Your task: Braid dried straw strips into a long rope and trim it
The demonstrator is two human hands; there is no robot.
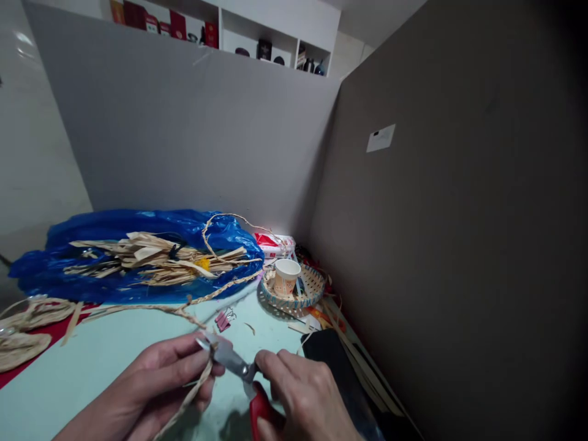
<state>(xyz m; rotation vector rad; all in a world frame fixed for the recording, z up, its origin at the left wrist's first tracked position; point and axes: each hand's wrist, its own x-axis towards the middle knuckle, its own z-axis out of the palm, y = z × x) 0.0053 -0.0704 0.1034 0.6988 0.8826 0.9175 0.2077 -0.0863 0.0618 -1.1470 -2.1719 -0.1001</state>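
Note:
My right hand [303,395] grips red-handled scissors [239,367], their metal blades pointing left and up. Between thumb and fingers my left hand [158,380] pinches a thin dried straw strip [184,404] right at the blade tips. The strip hangs down toward the lower edge of the view. A long braided straw cord [215,293] runs across the pale green table [105,349] from the left toward the blue bag.
A blue plastic bag [92,233] with a bundle of straw strips [151,260] lies at the back. A paper cup [285,277] sits in a small woven tray [312,288]. Pink binder clips [223,320], a black object [331,361] and grey partition walls surround the work area.

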